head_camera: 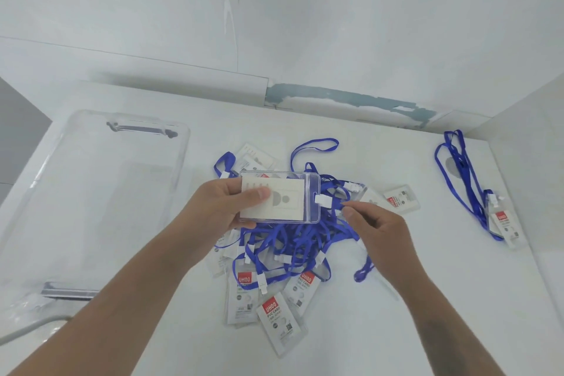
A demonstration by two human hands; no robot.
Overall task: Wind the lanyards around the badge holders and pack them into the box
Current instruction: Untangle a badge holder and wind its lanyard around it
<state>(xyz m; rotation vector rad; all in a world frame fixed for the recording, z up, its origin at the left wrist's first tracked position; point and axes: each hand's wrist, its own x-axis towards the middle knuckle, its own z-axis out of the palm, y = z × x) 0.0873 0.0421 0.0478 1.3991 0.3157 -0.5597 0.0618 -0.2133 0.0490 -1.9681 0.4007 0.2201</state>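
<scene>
Left hand (pixel 224 207) grips badge holder (pixel 279 197); right hand (pixel 377 227) seemingly pinches lanyard (pixel 337 203).

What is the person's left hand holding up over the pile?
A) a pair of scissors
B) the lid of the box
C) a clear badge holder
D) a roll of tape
C: the left hand grips a clear badge holder above the tangle of blue lanyards, while the right hand pinches its lanyard.
</scene>
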